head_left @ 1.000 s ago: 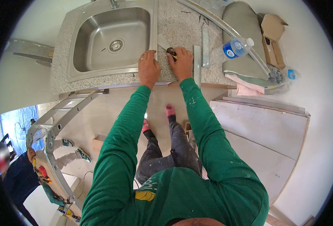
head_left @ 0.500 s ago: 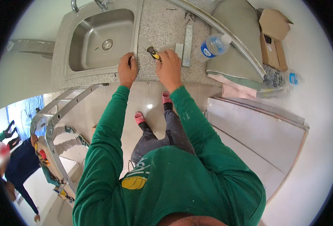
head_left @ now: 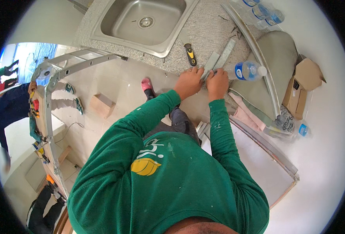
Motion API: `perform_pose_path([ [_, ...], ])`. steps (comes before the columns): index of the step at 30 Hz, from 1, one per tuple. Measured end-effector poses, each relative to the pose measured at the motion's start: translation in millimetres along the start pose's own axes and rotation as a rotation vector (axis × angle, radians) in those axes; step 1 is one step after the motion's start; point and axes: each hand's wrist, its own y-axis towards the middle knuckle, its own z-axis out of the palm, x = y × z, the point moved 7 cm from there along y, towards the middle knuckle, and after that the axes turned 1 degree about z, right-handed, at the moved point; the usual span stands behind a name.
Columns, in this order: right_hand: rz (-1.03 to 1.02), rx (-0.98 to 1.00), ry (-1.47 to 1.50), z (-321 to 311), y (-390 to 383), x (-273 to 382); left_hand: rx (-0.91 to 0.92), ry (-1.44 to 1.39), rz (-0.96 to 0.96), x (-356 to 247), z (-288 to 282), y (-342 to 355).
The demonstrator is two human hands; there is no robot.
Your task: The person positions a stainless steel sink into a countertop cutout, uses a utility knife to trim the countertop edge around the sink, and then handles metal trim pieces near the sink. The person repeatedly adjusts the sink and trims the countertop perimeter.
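Two short grey metal strips lie side by side on the speckled stone counter, pointing away from its front edge. My left hand is closed on the near end of the left strip. My right hand grips the near end of the right strip. Both arms wear green sleeves. A scraper with a yellow and black handle lies just left of the strips, free of both hands. A clear water bottle with a blue label lies on its side right next to my right hand.
A steel sink is set in the counter at far left. A long thin metal rail curves across the counter's right side, over a grey slab. More bottles, an open cardboard box, an aluminium ladder and another person stand nearby.
My hands left the sink rim and the scraper and moved right onto the metal strips. The view swung, so the sink sits farther left.
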Motion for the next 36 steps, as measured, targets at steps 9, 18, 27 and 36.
perform_pose_path([
  [9, 0.042, 0.074, -0.069, 10.2, 14.8, -5.2, -0.035, -0.033, -0.012, -6.9, 6.0, -2.9],
  [18, 0.081, 0.051, -0.077, 7.4, 14.8, 9.8, 0.101, -0.216, -0.078, 33.7, -13.1, -36.9],
  [27, 0.199, 0.306, 0.079, 23.9, 28.5, 0.6, -0.089, -0.592, -0.110, 54.2, -31.4, -86.6],
  [36, 0.676, 0.646, 1.212, 45.0, 18.8, -25.6, 0.017, -0.813, -0.249, 55.0, 3.6, -93.6],
])
